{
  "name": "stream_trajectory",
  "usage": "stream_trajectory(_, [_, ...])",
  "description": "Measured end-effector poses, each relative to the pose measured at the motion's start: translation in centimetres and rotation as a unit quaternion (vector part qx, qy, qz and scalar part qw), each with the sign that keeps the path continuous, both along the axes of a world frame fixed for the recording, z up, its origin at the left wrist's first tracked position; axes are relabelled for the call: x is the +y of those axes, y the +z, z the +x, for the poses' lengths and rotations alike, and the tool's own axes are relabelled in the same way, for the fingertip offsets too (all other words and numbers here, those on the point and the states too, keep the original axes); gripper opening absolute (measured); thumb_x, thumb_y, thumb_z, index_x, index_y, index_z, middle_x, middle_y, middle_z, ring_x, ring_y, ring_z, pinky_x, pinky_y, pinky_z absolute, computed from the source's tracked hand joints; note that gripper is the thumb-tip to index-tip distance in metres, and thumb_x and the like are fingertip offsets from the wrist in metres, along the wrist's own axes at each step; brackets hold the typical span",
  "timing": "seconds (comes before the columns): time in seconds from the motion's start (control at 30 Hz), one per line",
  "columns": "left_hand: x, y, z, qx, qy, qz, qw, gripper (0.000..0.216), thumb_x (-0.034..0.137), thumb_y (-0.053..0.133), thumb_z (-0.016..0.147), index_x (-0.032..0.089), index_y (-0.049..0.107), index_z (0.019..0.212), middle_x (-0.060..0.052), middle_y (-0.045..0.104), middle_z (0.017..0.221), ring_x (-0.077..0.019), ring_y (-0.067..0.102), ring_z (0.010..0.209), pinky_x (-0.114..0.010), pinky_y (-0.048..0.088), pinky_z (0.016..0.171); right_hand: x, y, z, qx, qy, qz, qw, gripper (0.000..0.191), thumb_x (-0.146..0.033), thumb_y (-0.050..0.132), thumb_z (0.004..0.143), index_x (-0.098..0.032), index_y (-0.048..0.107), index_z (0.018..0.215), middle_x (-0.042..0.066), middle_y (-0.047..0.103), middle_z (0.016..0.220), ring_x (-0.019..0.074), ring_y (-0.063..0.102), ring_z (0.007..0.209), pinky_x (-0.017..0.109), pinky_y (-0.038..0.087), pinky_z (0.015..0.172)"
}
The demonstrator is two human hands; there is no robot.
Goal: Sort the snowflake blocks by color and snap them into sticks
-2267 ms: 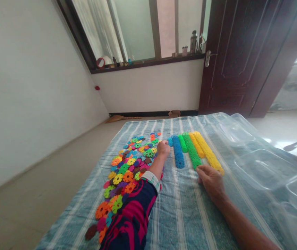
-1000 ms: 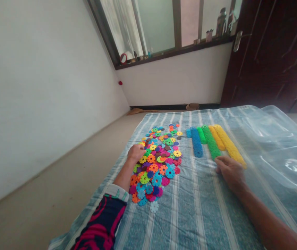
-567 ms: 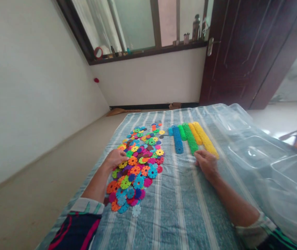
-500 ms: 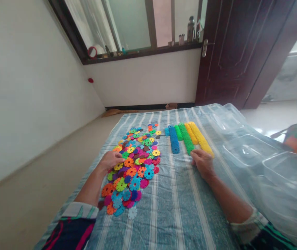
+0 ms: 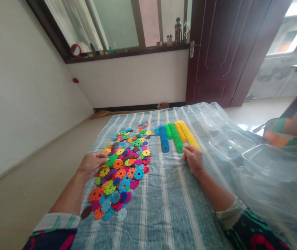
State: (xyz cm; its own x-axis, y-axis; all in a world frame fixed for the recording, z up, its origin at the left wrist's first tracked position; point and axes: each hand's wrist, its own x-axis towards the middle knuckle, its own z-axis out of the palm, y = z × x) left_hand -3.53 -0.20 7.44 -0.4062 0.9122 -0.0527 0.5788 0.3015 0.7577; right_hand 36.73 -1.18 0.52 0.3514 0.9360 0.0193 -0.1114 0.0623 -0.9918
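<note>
My left hand (image 5: 92, 163) is at the left edge of a spread pile of colourful notched plastic discs (image 5: 121, 173). Its fingers pinch a green disc (image 5: 112, 160), slightly blurred. My right hand (image 5: 194, 159) is closed at the near end of a long green row of overlapping discs (image 5: 176, 137); whatever its fingertips grip is hidden. Beside that row lie a shorter green row (image 5: 168, 132), two yellow rows (image 5: 188, 133) and a blue row (image 5: 164, 140). A short light-blue stack (image 5: 157, 131) sits at the left end.
Clear plastic containers (image 5: 231, 146) and crumpled clear plastic (image 5: 276, 198) lie on the right of the striped cloth (image 5: 156, 222). Beyond the cloth's far edge are a wall, a windowsill with small items, and a dark red door (image 5: 216, 52).
The view has swung right, so everything appears further left. My left hand has drawn slightly left with the green disc. My right hand stays at the near end of the green row.
</note>
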Motion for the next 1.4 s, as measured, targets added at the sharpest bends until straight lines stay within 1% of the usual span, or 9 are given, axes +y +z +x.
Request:
stream_trajectory(0.17, [-0.2,-0.3,-0.7,0.004,0.016,0.021,1.0,0.025,0.029,0.074,0.047,0.014,0.062,0.063,0.004,0.057,0.054,-0.013,0.053,0.058,-0.022,0.042,0.054,-0.3,-0.1,0.1,-0.03,0.008,0.004,1.0,0.022,-0.038,0.062,0.065,-0.016,0.064,0.068,-0.005,0.052,0.039,0.0101,0.042,0.036,0.022,0.033,0.039])
stream_trajectory(0.33, [-1.0,1.0,1.8,-0.002,0.017,0.046,0.999,0.027,0.035,0.072,0.049,0.015,0.063,0.066,0.003,0.058,0.057,-0.0135,0.054,0.058,-0.023,0.042,0.054,-0.4,-0.2,0.2,-0.033,0.005,-0.013,0.999,0.023,-0.038,0.063,0.064,-0.016,0.066,0.071,-0.005,0.053,0.039,0.0112,0.044,0.038,0.022,0.034,0.039])
stream_trajectory(0.5, [-0.9,0.9,8.8,-0.029,-0.095,0.069,0.993,0.022,0.032,0.066,0.058,0.014,0.066,0.07,0.001,0.061,0.061,-0.0119,0.054,0.058,-0.024,0.044,0.057,-0.5,0.1,0.3,-0.012,0.001,-0.015,1.0,0.026,-0.04,0.064,0.063,-0.015,0.066,0.071,-0.005,0.052,0.039,0.0106,0.044,0.037,0.022,0.035,0.039])
stream_trajectory(0.67, [0.0,-2.1,18.1,-0.013,-0.229,0.056,0.972,0.015,0.022,0.058,0.066,0.014,0.069,0.072,0.001,0.062,0.06,-0.011,0.054,0.055,-0.023,0.043,0.055,-0.6,0.6,0.3,0.023,-0.01,-0.006,1.0,0.027,-0.04,0.066,0.06,-0.015,0.065,0.069,-0.004,0.053,0.038,0.0104,0.044,0.036,0.022,0.035,0.04])
stream_trajectory(0.77, [0.4,-4.0,22.7,-0.005,-0.268,0.076,0.96,0.014,0.014,0.057,0.065,0.014,0.069,0.07,0.001,0.063,0.06,-0.0111,0.056,0.057,-0.022,0.044,0.058,-0.5,0.6,0.4,0.046,-0.017,-0.006,0.999,0.026,-0.039,0.067,0.06,-0.015,0.065,0.069,-0.004,0.054,0.039,0.0104,0.044,0.037,0.023,0.035,0.041])
stream_trajectory(0.87, [0.8,-5.2,25.9,0.018,-0.29,0.113,0.95,0.013,0.012,0.057,0.066,0.015,0.069,0.068,0.0,0.067,0.066,-0.0123,0.059,0.064,-0.023,0.044,0.064,-0.4,0.5,0.6,0.076,-0.023,0.0,0.997,0.025,-0.039,0.067,0.062,-0.015,0.064,0.068,-0.004,0.055,0.039,0.0094,0.043,0.036,0.023,0.035,0.041])
stream_trajectory(1.0, [1.5,-6.1,27.9,0.004,-0.277,0.138,0.951,0.013,0.011,0.056,0.067,0.015,0.069,0.068,-0.001,0.067,0.068,-0.0125,0.059,0.067,-0.023,0.045,0.067,-0.1,0.4,0.7,0.101,-0.024,0.01,0.995,0.024,-0.04,0.065,0.064,-0.016,0.062,0.064,-0.004,0.054,0.038,0.0089,0.042,0.035,0.022,0.034,0.04])
stream_trajectory(1.23, [3.1,-6.8,28.8,-0.049,-0.212,0.139,0.966,0.011,0.014,0.06,0.069,0.015,0.07,0.073,-0.002,0.068,0.072,-0.0132,0.061,0.07,-0.024,0.047,0.067,0.5,0.3,0.8,0.117,-0.023,0.016,0.993,0.023,-0.04,0.063,0.065,-0.017,0.06,0.062,-0.004,0.053,0.037,0.0094,0.042,0.034,0.023,0.033,0.039])
stream_trajectory(1.4, [3.5,-6.9,29.8,-0.062,-0.202,0.141,0.967,0.01,0.014,0.061,0.069,0.014,0.07,0.072,-0.004,0.068,0.073,-0.014,0.061,0.071,-0.026,0.048,0.07,0.4,0.3,0.8,0.112,-0.022,0.013,0.993,0.024,-0.04,0.065,0.065,-0.017,0.06,0.061,-0.003,0.053,0.038,0.0094,0.042,0.034,0.023,0.033,0.039])
